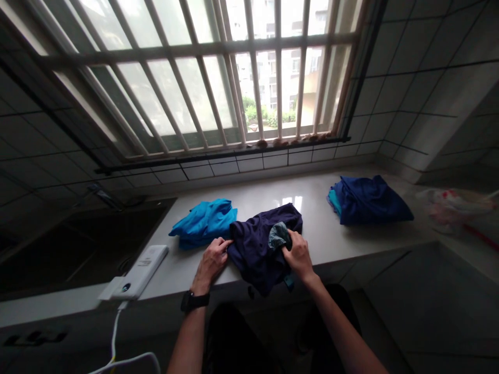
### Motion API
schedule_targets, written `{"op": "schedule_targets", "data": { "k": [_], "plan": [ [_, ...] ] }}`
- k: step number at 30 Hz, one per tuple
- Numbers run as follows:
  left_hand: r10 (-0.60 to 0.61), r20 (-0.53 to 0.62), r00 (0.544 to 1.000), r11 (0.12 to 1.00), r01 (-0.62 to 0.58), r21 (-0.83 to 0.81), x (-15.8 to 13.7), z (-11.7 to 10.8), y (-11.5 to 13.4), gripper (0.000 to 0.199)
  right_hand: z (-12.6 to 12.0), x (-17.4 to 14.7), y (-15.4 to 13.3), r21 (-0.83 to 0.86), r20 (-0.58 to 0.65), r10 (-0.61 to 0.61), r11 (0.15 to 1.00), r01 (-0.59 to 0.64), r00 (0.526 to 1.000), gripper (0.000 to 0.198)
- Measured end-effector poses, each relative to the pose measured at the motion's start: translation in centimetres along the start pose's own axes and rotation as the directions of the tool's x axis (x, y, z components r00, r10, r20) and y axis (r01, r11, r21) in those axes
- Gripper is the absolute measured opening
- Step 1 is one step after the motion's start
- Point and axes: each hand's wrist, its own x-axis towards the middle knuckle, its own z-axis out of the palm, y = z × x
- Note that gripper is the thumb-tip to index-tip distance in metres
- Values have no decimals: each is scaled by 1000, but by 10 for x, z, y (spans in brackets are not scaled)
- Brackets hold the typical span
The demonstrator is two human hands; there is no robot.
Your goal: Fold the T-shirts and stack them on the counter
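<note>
A dark purple garment lies crumpled on the counter, its lower part hanging over the front edge. My left hand is closed at the garment's left edge, pinching the fabric between thumb and fingers. In my right hand is a bunched grey-green patterned cloth, held above the right part of the garment. Whether this cloth is separate or part of the garment, I cannot tell. Just left of the purple garment rests a folded bright blue garment, close to my left hand.
A pile of folded dark blue clothes sits at the right of the white counter. On the left are a dark sink and a white power strip with a cable. A plastic bag lies far right. Behind is a barred window.
</note>
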Motion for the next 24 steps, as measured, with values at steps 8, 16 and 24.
{"op": "schedule_targets", "data": {
  "k": [8,16,24],
  "plan": [
    [13,-37,999,999,-12,30,-2,0,2,40,1,-5,-2,-58,-25,-34,998,32,999,12],
    [71,-54,996,997,-68,40,-3,-1,3,40,-56,38,-35,88,147,37,995,-50,988,11],
    [-53,-195,979,993,73,95,0,-10,11,36,-118,115,-79,724,49,45,686,-66,998,38]
  ]
}}
